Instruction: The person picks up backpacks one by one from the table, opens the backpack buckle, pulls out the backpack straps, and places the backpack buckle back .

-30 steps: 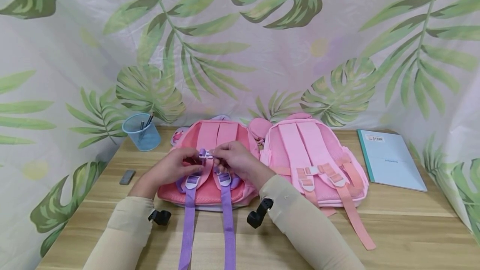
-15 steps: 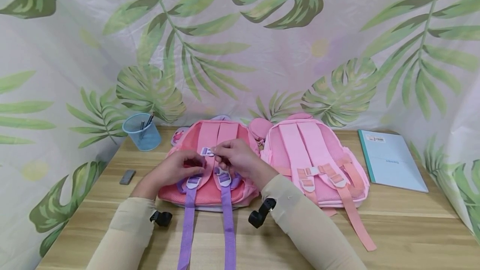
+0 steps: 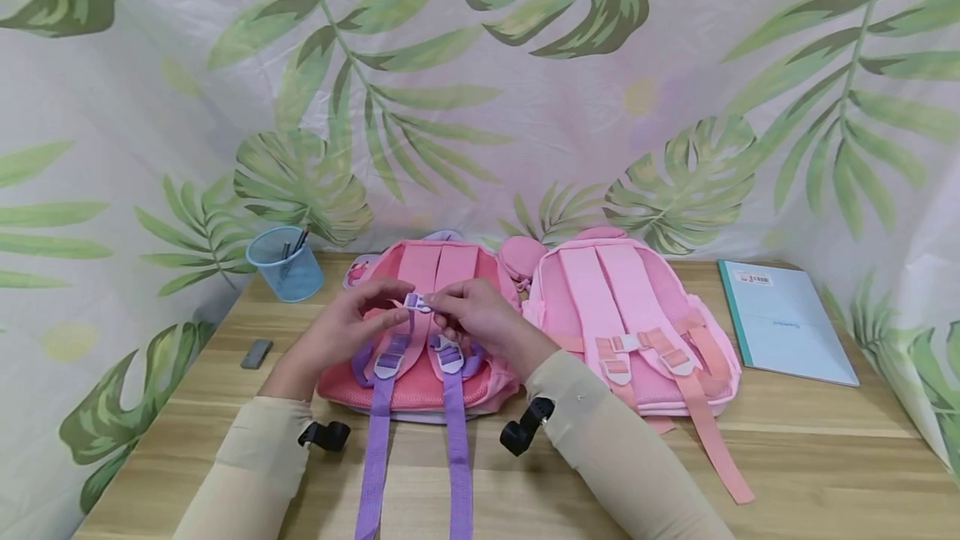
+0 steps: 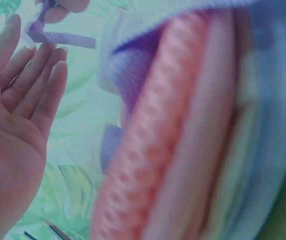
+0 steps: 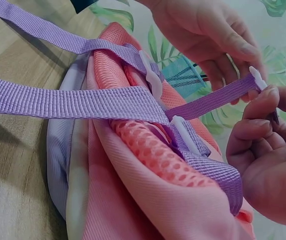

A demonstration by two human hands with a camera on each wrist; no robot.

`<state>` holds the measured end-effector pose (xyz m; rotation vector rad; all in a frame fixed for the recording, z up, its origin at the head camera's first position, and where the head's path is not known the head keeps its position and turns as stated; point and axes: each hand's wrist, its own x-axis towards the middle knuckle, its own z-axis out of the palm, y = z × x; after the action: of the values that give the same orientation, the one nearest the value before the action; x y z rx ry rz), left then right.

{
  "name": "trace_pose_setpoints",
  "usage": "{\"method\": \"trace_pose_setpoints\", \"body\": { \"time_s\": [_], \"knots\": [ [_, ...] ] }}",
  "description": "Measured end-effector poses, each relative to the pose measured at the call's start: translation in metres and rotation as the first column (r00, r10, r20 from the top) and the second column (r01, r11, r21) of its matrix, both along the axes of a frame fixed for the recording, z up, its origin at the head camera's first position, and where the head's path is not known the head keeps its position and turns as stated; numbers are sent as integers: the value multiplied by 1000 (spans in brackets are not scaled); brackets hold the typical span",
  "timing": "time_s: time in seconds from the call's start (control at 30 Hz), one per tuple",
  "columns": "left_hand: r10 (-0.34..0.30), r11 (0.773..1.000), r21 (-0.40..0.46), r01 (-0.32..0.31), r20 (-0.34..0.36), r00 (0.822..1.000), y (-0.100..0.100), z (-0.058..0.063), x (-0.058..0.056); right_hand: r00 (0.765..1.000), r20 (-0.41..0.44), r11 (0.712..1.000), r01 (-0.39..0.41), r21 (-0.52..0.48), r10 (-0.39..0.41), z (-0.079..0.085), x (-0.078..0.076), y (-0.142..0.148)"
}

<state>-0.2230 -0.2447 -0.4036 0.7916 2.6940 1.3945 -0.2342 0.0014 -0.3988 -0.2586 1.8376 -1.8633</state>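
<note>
A coral-pink backpack [image 3: 341, 386] lies back side up, with purple webbing straps [image 3: 457, 465] hanging toward the near edge. Above its shoulder straps, my right hand [image 3: 480, 315] pinches a small white plastic buckle [image 5: 257, 79] between thumb and forefinger. A purple strap [image 5: 213, 100] runs taut from that buckle down to the bag. My left hand [image 3: 348, 327] is at the buckle's other side; in the left wrist view its palm [image 4: 15, 145] is turned up, fingers fairly straight, fingertips right at the purple webbing, thumb apart.
Right beside it lies a light pink backpack [image 3: 585, 307] with orange straps and a white clip. A blue mesh pen cup [image 3: 288, 273] and a grey eraser-like block [image 3: 257, 354] are at left. A light blue notebook [image 3: 787, 323] lies at right. A leaf-print curtain [image 3: 555, 140] hangs behind.
The left fingers held the buckle, then came off it and dropped lower; now they are raised beside it again, spread apart. The right hand keeps its pinch at nearly the same spot.
</note>
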Motion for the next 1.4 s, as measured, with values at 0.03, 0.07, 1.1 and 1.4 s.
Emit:
{"method": "trace_pose_setpoints", "body": {
  "time_s": [0.03,0.07,1.1,1.4],
  "knots": [
    [-1,1000,2,1,-22,1000,1,1,0,1000,-1,1000,2,3,-2,0,0,0],
    [1,1000,3,-1,-40,999,3,1,0,1000,-1,1000,4,9,-4,0,0,0],
    [1,991,132,4,-38,999,1,-3,-2,990,132,995,-38,-95,51,0,-5,5],
    [-13,991,136,19,-43,999,2,-4,-1,986,161,990,-17,-139,39,-1,-2,-2]
  ]
}}
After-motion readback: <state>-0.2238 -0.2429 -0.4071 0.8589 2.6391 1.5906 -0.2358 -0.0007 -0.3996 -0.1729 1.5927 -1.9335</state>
